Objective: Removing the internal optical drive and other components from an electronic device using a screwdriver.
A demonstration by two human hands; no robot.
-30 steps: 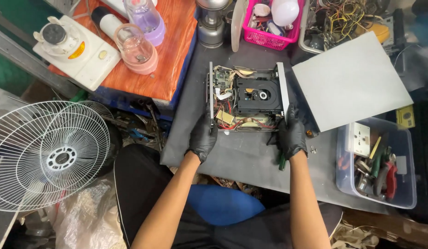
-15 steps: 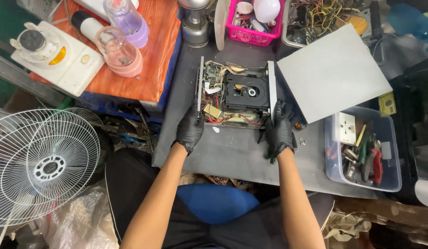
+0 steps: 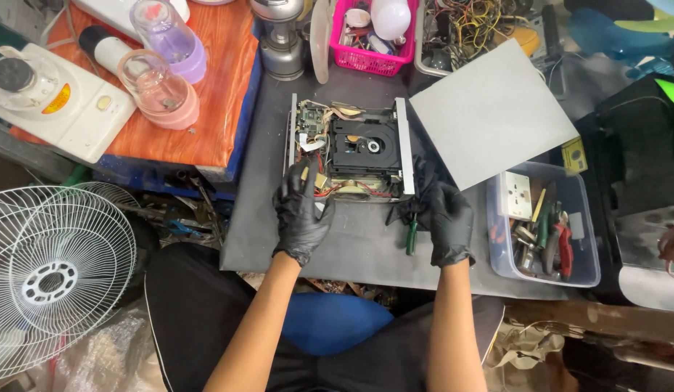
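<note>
Black-gloved, the left hand (image 3: 301, 212) rests spread fingers on the near left corner of the opened disc player (image 3: 349, 149) while the right hand (image 3: 444, 218) curls around its near right corner, a rigid, probably light chassis with fragile exposed boards, best gripped by its metal side rails, on the crowded grey workbench (image 3: 351, 239).

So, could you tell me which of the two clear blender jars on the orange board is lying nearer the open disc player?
The pink-based jar; the purple-based jar sits farther up the board, away from the disc player.
</note>
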